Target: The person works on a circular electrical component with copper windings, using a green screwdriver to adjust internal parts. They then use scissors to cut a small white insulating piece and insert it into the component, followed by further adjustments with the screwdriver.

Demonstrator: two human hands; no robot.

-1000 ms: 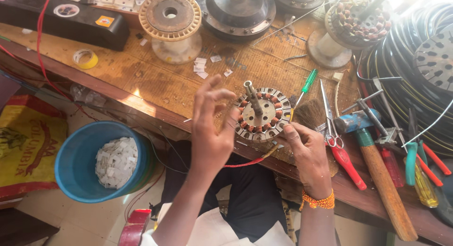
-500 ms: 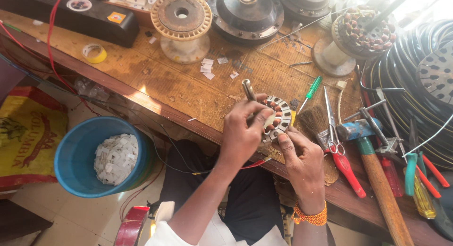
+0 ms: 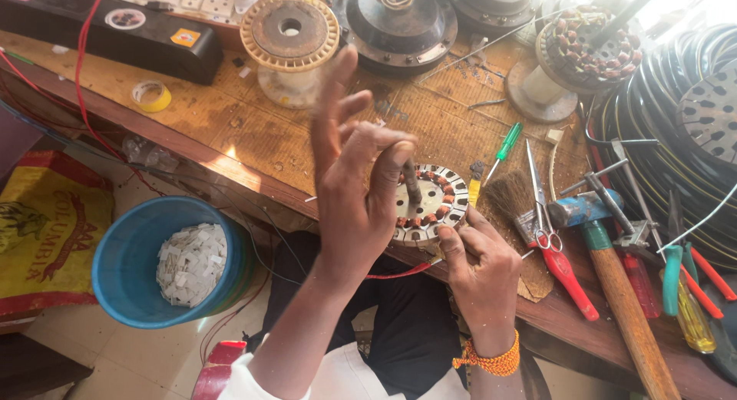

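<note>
A wooden workbench, scuffed and crowded, fills the head view, with coils of black cable heaped at its right end and a blue bucket of white paper slips standing on the floor below its near edge. Near the bench's far edge sit dark motor housings and an empty wire spool; a second wound stator rests on a stand to the right. A hammer, red-handled scissors, a small brush and a green screwdriver lie to the right of the work.

At the bench's near edge lies the fan stator — a round laminated steel ring with copper windings in its slots and a shaft standing up from its centre. The left hand is raised above it, fingers spread and apart, thumb and forefinger pinched as if on fine wire, though no strand can be made out. The right hand presses against the stator's near rim, fingers curled onto it, steadying it flat on the wood.

The stator looks heavy and rigid for its size — best held by the steel rim or shaft. Its thin copper windings and slot paper appear easily nicked or bent, so they are poor places to grip.
</note>
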